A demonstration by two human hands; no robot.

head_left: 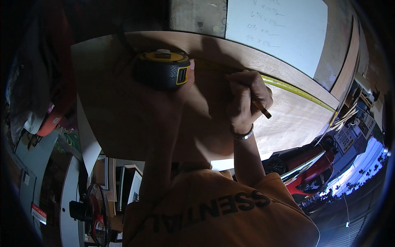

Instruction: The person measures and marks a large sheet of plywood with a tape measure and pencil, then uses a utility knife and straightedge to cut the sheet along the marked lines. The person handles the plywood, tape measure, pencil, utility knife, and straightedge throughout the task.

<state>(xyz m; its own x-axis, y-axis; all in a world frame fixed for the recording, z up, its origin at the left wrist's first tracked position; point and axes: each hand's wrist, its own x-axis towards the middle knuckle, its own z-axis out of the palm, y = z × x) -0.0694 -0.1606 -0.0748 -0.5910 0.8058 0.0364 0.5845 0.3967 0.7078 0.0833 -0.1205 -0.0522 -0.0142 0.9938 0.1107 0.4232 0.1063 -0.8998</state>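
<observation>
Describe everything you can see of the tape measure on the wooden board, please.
The tape measure has a black case with yellow trim and a yellow side clip. It looks like plastic and rubber. The left hand presses it onto the wooden board near the far edge. Its yellow blade is pulled out and runs along that edge to the board's corner, passing behind the right hand, which holds a pencil.

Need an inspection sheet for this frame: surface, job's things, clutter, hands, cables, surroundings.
Surface: plywood board, pale brown, mostly in shadow.
Job's things: yellow-black tape measure; its yellow blade runs along the board's far edge; pencil.
Clutter: white sheet with handwriting beyond the board.
Hands: left hand holds the tape measure's case; right hand grips the pencil, bracelet on its wrist.
Cables: nothing seen.
Surroundings: fan, red car, orange shirt.
</observation>
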